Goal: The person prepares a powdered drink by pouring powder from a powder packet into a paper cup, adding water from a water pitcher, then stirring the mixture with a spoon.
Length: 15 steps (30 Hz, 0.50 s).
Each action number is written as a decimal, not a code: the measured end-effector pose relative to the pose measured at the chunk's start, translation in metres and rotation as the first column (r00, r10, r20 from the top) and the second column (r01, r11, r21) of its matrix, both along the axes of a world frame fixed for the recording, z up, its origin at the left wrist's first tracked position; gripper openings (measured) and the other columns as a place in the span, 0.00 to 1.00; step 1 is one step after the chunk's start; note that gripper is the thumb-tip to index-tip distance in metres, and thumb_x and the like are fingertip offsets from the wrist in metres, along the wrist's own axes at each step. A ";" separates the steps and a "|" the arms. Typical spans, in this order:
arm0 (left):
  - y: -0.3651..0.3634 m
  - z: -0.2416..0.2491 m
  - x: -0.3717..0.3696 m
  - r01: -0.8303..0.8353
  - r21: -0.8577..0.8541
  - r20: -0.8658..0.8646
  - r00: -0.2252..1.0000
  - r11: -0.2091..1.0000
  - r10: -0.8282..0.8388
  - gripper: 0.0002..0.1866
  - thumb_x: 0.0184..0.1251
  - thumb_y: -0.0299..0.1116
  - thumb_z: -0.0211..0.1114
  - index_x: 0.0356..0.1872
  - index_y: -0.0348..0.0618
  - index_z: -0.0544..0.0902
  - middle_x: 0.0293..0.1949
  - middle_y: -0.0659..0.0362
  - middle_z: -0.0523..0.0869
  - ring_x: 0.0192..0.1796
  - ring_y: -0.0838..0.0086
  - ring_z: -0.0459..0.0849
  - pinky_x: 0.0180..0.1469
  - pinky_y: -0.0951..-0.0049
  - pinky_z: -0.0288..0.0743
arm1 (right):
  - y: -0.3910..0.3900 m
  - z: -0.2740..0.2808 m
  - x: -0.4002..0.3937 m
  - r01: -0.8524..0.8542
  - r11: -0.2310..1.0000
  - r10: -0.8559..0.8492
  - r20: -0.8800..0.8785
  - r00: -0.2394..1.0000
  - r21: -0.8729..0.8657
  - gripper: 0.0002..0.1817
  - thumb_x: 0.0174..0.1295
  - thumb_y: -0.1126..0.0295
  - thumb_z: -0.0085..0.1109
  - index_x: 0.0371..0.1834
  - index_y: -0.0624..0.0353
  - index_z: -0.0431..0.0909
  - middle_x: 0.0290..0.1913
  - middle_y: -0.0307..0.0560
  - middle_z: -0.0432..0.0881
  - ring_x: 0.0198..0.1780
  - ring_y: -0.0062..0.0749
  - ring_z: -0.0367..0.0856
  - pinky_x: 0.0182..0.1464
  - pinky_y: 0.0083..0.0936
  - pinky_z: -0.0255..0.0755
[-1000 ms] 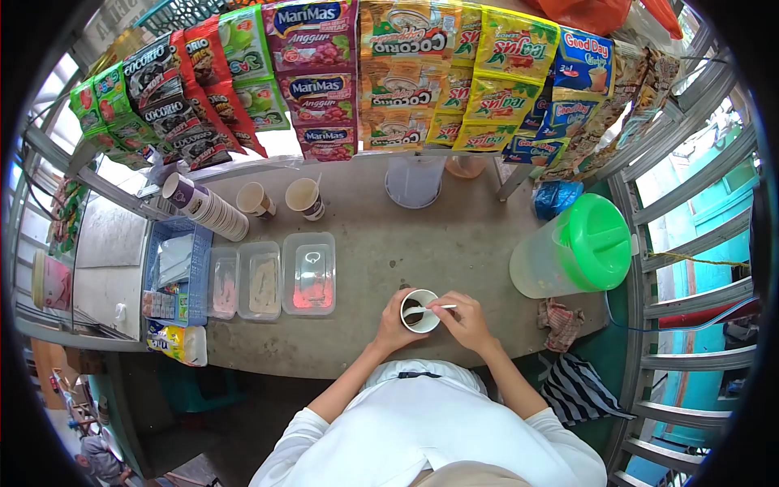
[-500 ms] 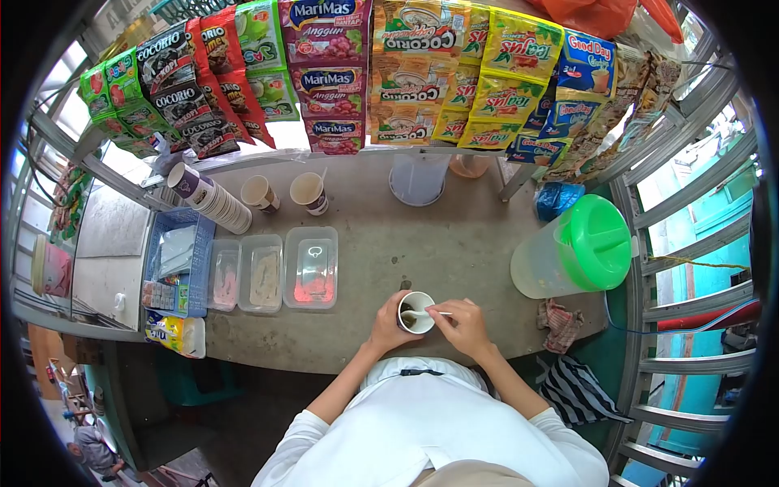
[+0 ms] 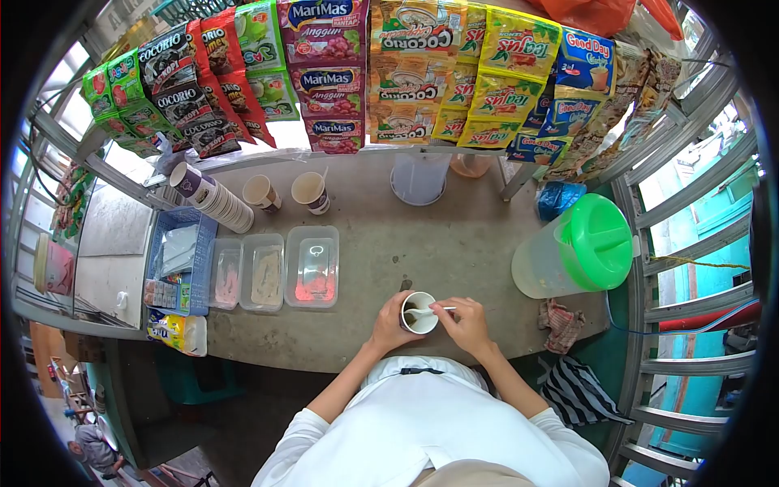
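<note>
A white-lined paper cup is at the front edge of the table, close to my body. Wrapped round its left side, my left hand grips it. My right hand pinches the handle of a white spoon, whose bowl end dips inside the cup. Something dark greenish-brown shows at the bottom of the cup, around the spoon.
A green-lidded jug stands right, beside a checkered cloth. On the left are lidded plastic boxes, a blue basket, stacked cups and two paper cups. Drink sachets hang overhead.
The spoon has shifted slightly inside the cup, and its bowl end sits at a different angle. Both hands stay in nearly the same place.
</note>
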State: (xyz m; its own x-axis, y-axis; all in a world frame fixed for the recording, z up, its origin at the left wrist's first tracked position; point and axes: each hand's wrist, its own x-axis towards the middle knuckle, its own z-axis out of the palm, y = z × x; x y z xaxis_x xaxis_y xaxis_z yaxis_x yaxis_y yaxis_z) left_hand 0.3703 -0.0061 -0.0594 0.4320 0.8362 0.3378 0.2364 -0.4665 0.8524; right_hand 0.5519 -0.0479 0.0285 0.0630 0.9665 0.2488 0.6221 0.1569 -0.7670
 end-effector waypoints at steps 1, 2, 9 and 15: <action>-0.001 -0.001 0.000 0.003 -0.011 0.007 1.000 1.000 -0.003 0.50 0.25 0.33 0.86 0.60 0.42 0.70 0.51 0.50 0.82 0.51 0.55 0.83 0.53 0.62 0.78 | 0.000 0.004 -0.002 0.025 1.000 -0.025 -0.012 1.000 -0.003 0.10 0.61 0.64 0.64 0.31 0.60 0.86 0.22 0.43 0.81 0.19 0.31 0.73 0.29 0.28 0.62; -0.001 -0.002 0.000 0.006 -0.023 0.014 1.000 1.000 -0.006 0.51 0.23 0.32 0.85 0.60 0.42 0.70 0.52 0.49 0.81 0.52 0.53 0.82 0.54 0.60 0.78 | 0.000 0.006 -0.003 0.051 0.999 -0.051 -0.023 0.998 -0.007 0.10 0.61 0.64 0.64 0.31 0.60 0.86 0.22 0.43 0.81 0.19 0.31 0.73 0.29 0.28 0.62; -0.001 0.001 0.001 0.005 -0.020 -0.005 1.000 1.000 -0.005 0.49 0.25 0.33 0.85 0.59 0.42 0.70 0.51 0.49 0.82 0.52 0.54 0.83 0.54 0.61 0.78 | 0.000 0.004 -0.001 0.043 0.999 -0.043 -0.032 0.999 0.002 0.10 0.61 0.63 0.64 0.31 0.59 0.86 0.22 0.42 0.80 0.19 0.31 0.74 0.29 0.28 0.62; 0.000 -0.001 0.001 0.004 0.048 -0.021 1.000 0.999 -0.003 0.49 0.28 0.35 0.86 0.60 0.42 0.69 0.49 0.50 0.82 0.51 0.56 0.84 0.52 0.62 0.78 | 0.000 0.001 0.002 0.002 1.000 -0.002 -0.003 1.000 -0.018 0.11 0.62 0.62 0.64 0.30 0.58 0.86 0.21 0.42 0.80 0.19 0.31 0.74 0.29 0.28 0.61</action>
State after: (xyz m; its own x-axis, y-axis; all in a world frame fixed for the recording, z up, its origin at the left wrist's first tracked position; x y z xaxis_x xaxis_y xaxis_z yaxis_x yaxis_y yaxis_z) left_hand 0.3711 -0.0061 -0.0601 0.4428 0.8174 0.3684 0.2525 -0.5079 0.8236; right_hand 0.5535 -0.0479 0.0296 0.0659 0.9706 0.2316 0.6205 0.1419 -0.7712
